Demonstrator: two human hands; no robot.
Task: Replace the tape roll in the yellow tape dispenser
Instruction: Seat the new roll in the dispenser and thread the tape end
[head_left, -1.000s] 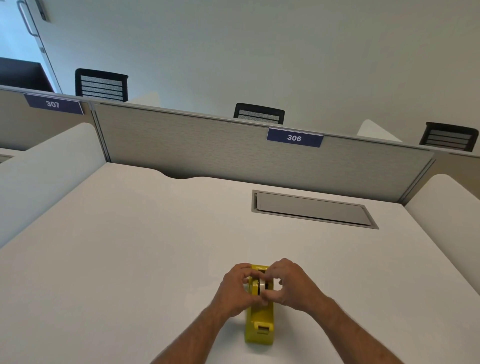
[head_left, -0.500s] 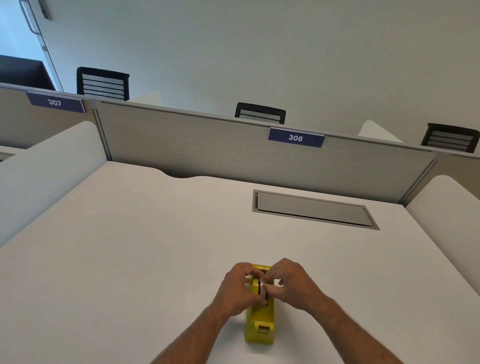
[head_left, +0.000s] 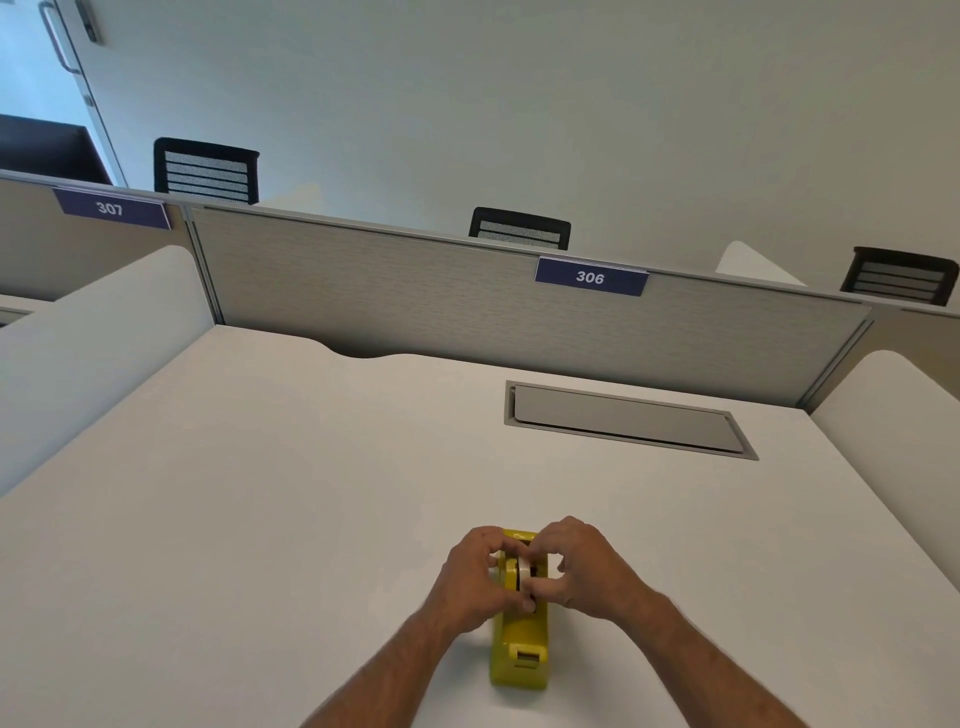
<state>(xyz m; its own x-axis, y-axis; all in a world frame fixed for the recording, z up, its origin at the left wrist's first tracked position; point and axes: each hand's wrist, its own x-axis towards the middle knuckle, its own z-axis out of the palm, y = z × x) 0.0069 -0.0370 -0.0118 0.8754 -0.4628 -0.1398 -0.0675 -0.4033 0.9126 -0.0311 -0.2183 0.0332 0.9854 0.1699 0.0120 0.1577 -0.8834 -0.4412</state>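
The yellow tape dispenser (head_left: 521, 644) stands on the white desk (head_left: 260, 493) near its front edge, cutter end toward me. A pale tape roll (head_left: 522, 570) sits upright in the dispenser's cradle, partly hidden by fingers. My left hand (head_left: 475, 579) grips the dispenser's left side at the cradle, thumb across toward the roll. From the right, my right hand (head_left: 582, 569) pinches the roll between fingertips and thumb. Both hands touch over the cradle.
A grey cable hatch (head_left: 623, 418) is set flush into the desk at the back right. A grey partition (head_left: 415, 291) with a "306" label (head_left: 590, 276) closes the far edge. White side dividers (head_left: 88, 332) flank the desk. Chair backs show behind the partition.
Both hands stay on the dispenser's cradle. The fingers have shifted slightly around the roll; the dispenser has not moved.
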